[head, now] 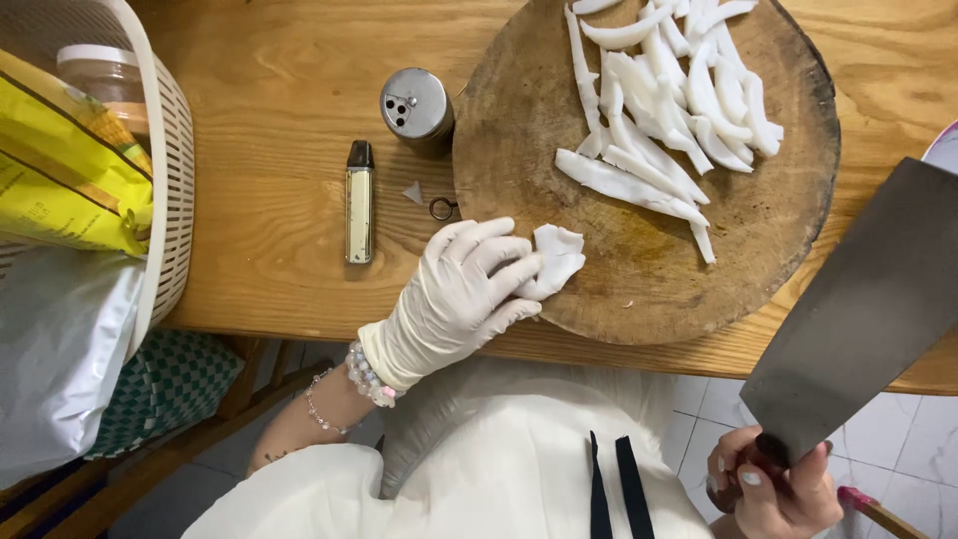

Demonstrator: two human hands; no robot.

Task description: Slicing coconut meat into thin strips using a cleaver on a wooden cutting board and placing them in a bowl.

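The left hand, in a white disposable glove, rests on the near-left edge of the round wooden chopping board. Its grip is loosely curled, fingertips pressing down on a white piece of squid that lies at the board's near-left rim, touching the fingers. The piece is short and lumpy, with no clear long axis.

The right hand, bare, is closed tight around the dark handle of a cleaver, held off the surface at the near right, beyond the board's edge. The cleaver's long axis runs diagonally: handle toward the person, blade rising up and to the right, its flat grey face turned to the camera.

On the far half of the board lies a heap of cut white strips, most running lengthwise from far-left to near-right, well apart from the held piece.

On the wooden surface left of the board stand a metal shaker and a slim gold-and-black device, lying with its long axis pointing away from the person. A white plastic basket holding yellow packets sits at the far left.
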